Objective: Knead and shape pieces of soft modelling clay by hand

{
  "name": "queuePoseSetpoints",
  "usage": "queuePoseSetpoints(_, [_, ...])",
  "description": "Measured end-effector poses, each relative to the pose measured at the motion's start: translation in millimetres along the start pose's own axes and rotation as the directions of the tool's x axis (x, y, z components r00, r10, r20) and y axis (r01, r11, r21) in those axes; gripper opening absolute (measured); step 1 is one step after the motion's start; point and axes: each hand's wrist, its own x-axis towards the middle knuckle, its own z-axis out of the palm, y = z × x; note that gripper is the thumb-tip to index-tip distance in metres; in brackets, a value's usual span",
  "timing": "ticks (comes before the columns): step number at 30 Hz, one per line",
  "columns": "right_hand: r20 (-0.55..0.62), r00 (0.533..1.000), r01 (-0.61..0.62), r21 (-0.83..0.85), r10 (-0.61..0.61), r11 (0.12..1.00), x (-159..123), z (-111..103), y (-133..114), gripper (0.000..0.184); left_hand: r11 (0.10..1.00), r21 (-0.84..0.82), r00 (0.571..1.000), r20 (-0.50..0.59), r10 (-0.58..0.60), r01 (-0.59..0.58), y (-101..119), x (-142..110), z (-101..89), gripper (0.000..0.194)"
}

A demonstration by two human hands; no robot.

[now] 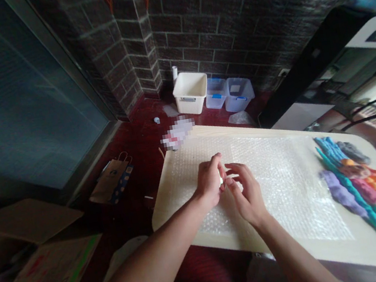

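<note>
My left hand [212, 181] is closed over the middle of the bubble wrap [281, 178]. A small pale, yellowish-white piece [221, 179] shows between its fingers, mostly hidden, so its kind cannot be made out. Just to the right is my right hand [249, 192], with bent fingers and thumb apart and their tips close to that piece. I see nothing held in the right hand. The bubble wrap lies flat beneath both hands on a light wooden table [357, 247].
Coloured bundles, perhaps yarn or clay, lie at the table's right end, among them a purple one [342, 192]. Beyond the table stand a cream bin [192, 104] and two clear tubs [238, 96]. A paper bag [110, 180] and cardboard box [52, 279] are at left.
</note>
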Motion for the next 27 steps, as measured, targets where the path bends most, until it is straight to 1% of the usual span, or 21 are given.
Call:
queuePoseSetpoints(3, [0.012, 1.0, 0.012, -0.003, -0.012, 1.0, 0, 0, 0, 0.034, 0.999, 0.039, 1.0, 0.029, 0.002, -0.003, -2, -3, 2.2, 0.063])
queuePoseSetpoints(6, [0.002, 0.999, 0.05, -0.009, -0.05, 0.999, 0, -1, 1, 0.038, 0.998, 0.061, 0.999, 0.048, -0.015, 0.012, -3, -4, 3.6, 0.065])
queuePoseSetpoints(9, [-0.005, 0.998, 0.057, -0.003, -0.057, 0.998, 0, -1, 0, 0.038, 0.996, 0.088, 0.999, 0.034, 0.0, -0.003, -1, -4, 2.7, 0.063])
queuePoseSetpoints(11, [0.003, 0.999, 0.041, 0.008, -0.041, 0.999, 0, -2, -1, 0.037, 0.995, 0.101, 1.0, 0.012, -0.017, 0.016, 1, -3, 0.9, 0.059])
queuePoseSetpoints(13, [0.008, 1.0, 0.029, 0.015, -0.029, 0.999, 1, -2, -2, 0.036, 0.997, 0.078, 0.999, 0.019, -0.026, 0.025, 1, 0, -1.1, 0.054])
queuePoseSetpoints(15, [0.007, 1.0, 0.022, 0.005, -0.022, 1.0, 1, -1, -3, 0.036, 1.0, 0.012, 0.999, 0.038, -0.002, 0.001, -2, 4, -2.7, 0.05])
queuePoseSetpoints(17, [-0.003, 1.0, 0.021, -0.016, -0.021, 1.0, 2, -1, -3, 0.039, 0.998, -0.065, 0.999, 0.041, 0.025, -0.022, -6, 7, -3.3, 0.045])
queuePoseSetpoints(20, [-0.027, 0.999, 0.026, -0.042, -0.027, 0.999, 3, 0, -2, 0.045, 0.992, -0.128, 0.998, 0.051, 0.02, -0.013, -11, 9, -3.2, 0.038])
queuePoseSetpoints(23, [-0.028, 0.998, 0.059, -0.067, -0.061, 0.996, 3, 0, -2, 0.047, 0.997, -0.068, 0.998, 0.054, 0.027, -0.023, -13, 8, -3.6, 0.04])
queuePoseSetpoints(25, [0.0, 0.996, 0.092, -0.078, -0.092, 0.993, 2, 0, -3, 0.048, 0.999, 0.005, 0.999, 0.018, 0.037, -0.037, -12, 7, -4.2, 0.044])
queuePoseSetpoints(27, [0.031, 0.993, 0.12, -0.082, -0.117, 0.989, 2, 0, -6, 0.049, 0.999, 0.03, 1.0, -0.008, 0.031, -0.03, -12, 6, -4.8, 0.047])
